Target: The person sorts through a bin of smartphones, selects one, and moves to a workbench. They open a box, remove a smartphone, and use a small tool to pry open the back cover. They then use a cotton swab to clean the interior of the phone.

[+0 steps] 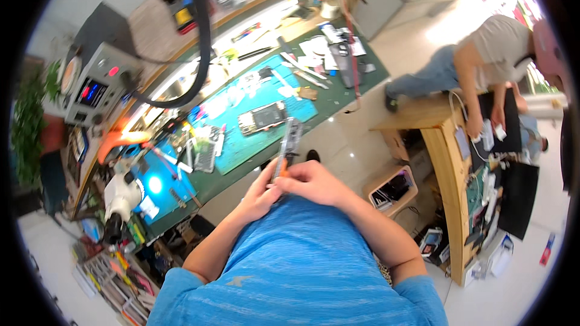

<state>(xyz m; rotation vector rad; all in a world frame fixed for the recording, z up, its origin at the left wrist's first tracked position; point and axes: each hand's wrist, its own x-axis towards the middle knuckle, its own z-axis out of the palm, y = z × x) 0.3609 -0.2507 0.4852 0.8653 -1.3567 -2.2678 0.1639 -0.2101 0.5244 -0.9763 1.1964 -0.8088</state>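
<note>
Close to my body, both hands meet around a thin, dark grey, phone-like part (293,136), seen nearly edge-on. An orange bit (280,168) shows between the fingers. My left hand (260,192) is closed on its lower left side. From the right, my right hand (314,182) grips near the same end with thumb and bent fingers. Just beyond, on the blue work mat (232,160), lies an opened phone (263,118) with its inner parts bare. What exactly the held part is, I cannot tell.
A microscope (124,199) and an orange-handled tool (124,140) are at the left, below a bench device with a lit display (90,92). A black hose (204,42) arches over the bench. At the right, a person (483,54) bends over another wooden desk (423,122).
</note>
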